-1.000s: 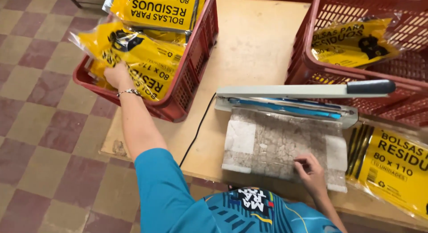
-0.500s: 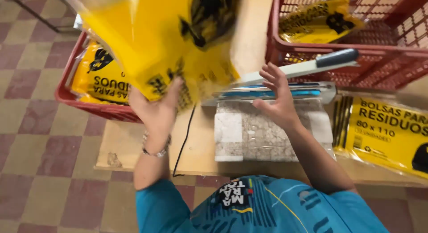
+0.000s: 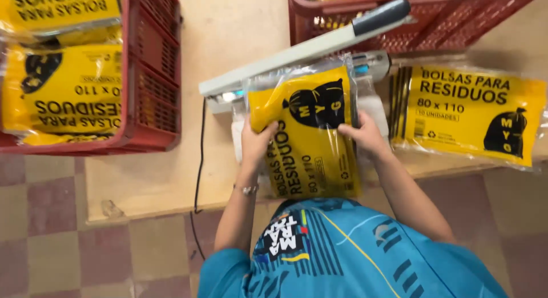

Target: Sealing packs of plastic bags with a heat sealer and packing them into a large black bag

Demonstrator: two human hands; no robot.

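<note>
Two hands grip one yellow bag packet point(image 3: 311, 138) at the heat sealer point(image 3: 302, 50).
From the left: red crate point(image 3: 154, 75) of packets; my left hand point(image 3: 257, 141) and right hand point(image 3: 365, 139) closed on the packet's edges, its top under the raised sealer arm; another packet point(image 3: 468, 112) lies right.

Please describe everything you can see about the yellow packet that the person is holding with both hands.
The yellow packet is a flat pack of folded yellow plastic inside a clear glossy wrapper, printed with black lettering and a black bag picture. It lies lengthwise away from the person, its far end under the raised arm of the sealer. The left hand grips its left edge, the right hand its right edge. Its near end overhangs the table.
</note>
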